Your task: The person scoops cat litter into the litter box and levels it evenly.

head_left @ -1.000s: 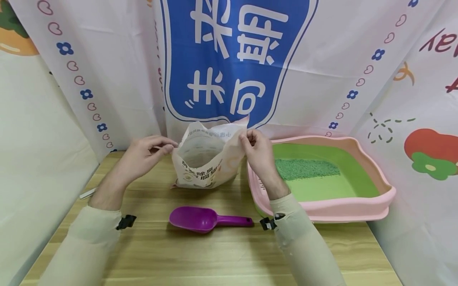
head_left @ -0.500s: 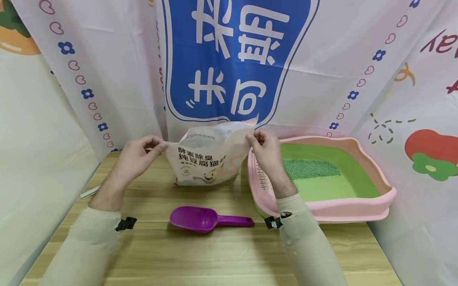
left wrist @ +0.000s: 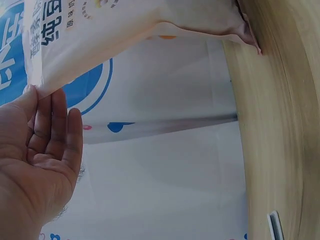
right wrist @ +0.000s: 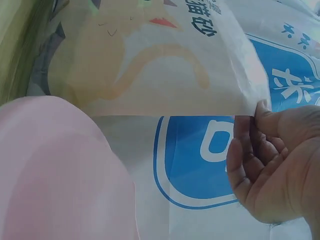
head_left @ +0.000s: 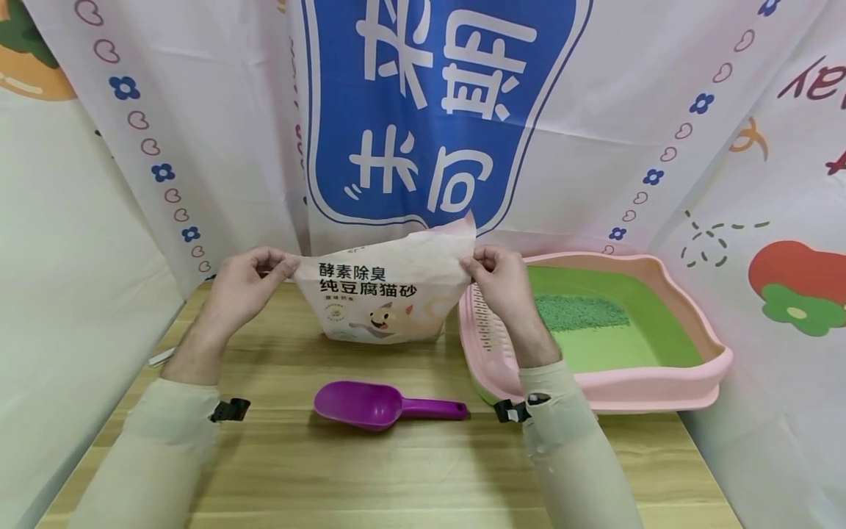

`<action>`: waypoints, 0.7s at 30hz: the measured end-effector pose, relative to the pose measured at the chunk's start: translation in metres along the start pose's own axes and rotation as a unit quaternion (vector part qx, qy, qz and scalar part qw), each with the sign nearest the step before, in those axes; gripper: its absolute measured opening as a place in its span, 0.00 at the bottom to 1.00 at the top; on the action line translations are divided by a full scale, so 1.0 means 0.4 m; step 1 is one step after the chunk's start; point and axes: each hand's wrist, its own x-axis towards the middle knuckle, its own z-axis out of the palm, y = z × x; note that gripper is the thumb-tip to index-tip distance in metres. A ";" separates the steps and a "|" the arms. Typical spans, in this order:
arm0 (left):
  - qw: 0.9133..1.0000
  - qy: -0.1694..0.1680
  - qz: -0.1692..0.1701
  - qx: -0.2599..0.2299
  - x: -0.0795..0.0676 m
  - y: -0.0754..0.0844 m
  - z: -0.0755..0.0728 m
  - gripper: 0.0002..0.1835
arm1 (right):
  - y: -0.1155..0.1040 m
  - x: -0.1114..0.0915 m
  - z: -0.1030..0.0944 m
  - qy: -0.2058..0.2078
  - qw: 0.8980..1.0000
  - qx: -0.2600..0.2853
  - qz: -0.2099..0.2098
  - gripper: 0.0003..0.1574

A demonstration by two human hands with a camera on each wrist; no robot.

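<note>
A white cat litter bag [head_left: 390,294] with black lettering and a cartoon cat stands on the table in the head view. Its top is pulled out wide and flat, so the inside is hidden. My left hand [head_left: 246,283] pinches the upper left corner between thumb and fingers; the left wrist view shows this hand [left wrist: 47,145] at the bag's tip. At the upper right edge, my right hand [head_left: 504,286] pinches the bag, thumb in front, as the right wrist view shows with the hand [right wrist: 272,160]. A purple scoop [head_left: 377,405] lies on the table in front of the bag.
At the right stands a pink-rimmed litter box [head_left: 651,386] with green pellets [head_left: 581,312] in its green base, close to my right forearm. A small white strip [head_left: 161,357] lies at the table's left edge. Printed cloth [head_left: 555,184] hangs behind the wooden table [head_left: 370,477].
Both hands have moved apart, the left one leftward and the right one rightward. The bag's gaping mouth has been drawn flat, and its printed front has spread out.
</note>
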 end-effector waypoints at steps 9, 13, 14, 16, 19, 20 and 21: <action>0.999 0.008 -0.042 -0.004 0.014 0.007 0.015 0.33 | -0.006 -0.008 -0.001 0.016 0.992 -0.122 -0.042 0.28; 0.999 0.007 -0.051 0.002 0.018 0.008 0.016 0.32 | -0.020 -0.026 0.006 0.025 0.961 -0.234 -0.143 0.32; 0.999 0.006 -0.054 0.001 0.018 0.008 0.016 0.31 | -0.022 -0.029 0.010 0.015 0.951 -0.259 -0.169 0.31; 0.999 0.004 -0.055 0.001 0.020 0.008 0.017 0.30 | -0.025 -0.034 0.019 -0.020 0.932 -0.292 -0.214 0.30; 0.999 -0.002 -0.052 0.003 0.021 0.006 0.016 0.29 | -0.022 -0.040 0.033 -0.069 0.906 -0.337 -0.245 0.31; 0.999 -0.005 -0.051 0.006 0.022 0.005 0.016 0.30 | -0.020 -0.041 0.036 -0.079 0.901 -0.347 -0.247 0.32; 0.999 -0.009 -0.050 0.007 0.022 0.003 0.016 0.30 | -0.019 -0.042 0.039 -0.085 0.898 -0.354 -0.246 0.32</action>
